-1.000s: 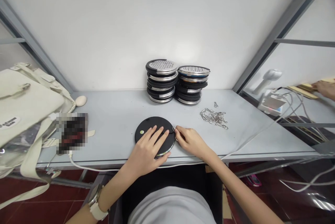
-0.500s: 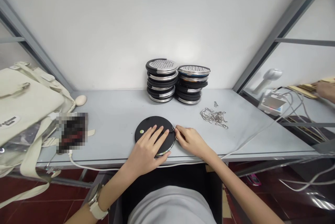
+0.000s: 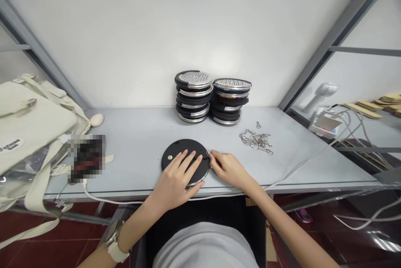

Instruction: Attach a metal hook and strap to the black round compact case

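Hands: two, left hand (image 3: 176, 182) and right hand (image 3: 227, 168). One black disc (image 3: 180, 146) under left hand, with one round sticker (image 3: 170, 158). One small metal piece (image 3: 207, 154) at right fingertips. Two stacks of discs, left stack (image 3: 194, 97) and right stack (image 3: 231, 102); several discs in each, exact number hard to tell. One heap of metal clips (image 3: 255, 139), too tangled for counting; one single clip (image 3: 258, 125) apart. One bag (image 3: 34, 117), one egg-shaped thing (image 3: 97, 120), one watch (image 3: 117, 250). Wooden strips (image 3: 363, 110): several, overlapping.
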Available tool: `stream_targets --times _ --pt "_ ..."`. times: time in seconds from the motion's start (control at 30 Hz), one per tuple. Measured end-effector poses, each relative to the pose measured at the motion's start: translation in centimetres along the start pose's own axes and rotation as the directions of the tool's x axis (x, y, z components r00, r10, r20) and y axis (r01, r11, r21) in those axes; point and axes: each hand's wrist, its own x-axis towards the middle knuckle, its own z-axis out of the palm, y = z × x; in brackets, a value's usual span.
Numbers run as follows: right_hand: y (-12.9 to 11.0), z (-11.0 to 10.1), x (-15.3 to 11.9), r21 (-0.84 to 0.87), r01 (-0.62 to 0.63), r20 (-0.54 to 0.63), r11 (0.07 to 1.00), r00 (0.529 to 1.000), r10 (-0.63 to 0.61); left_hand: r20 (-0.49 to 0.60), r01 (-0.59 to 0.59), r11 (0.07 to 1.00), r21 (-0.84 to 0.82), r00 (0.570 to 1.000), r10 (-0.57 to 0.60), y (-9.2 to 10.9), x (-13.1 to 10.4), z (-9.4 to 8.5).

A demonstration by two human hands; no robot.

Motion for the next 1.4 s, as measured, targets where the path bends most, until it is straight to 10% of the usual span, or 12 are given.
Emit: stream_targets --times 1.4 --pt "-0.07 -0.09 0.0 0.007 0.008 -0.005 1.0 1.0 -0.008 0.011 0.0 1.0 0.01 1.0 0.0 0.0 -0.05 -0.01"
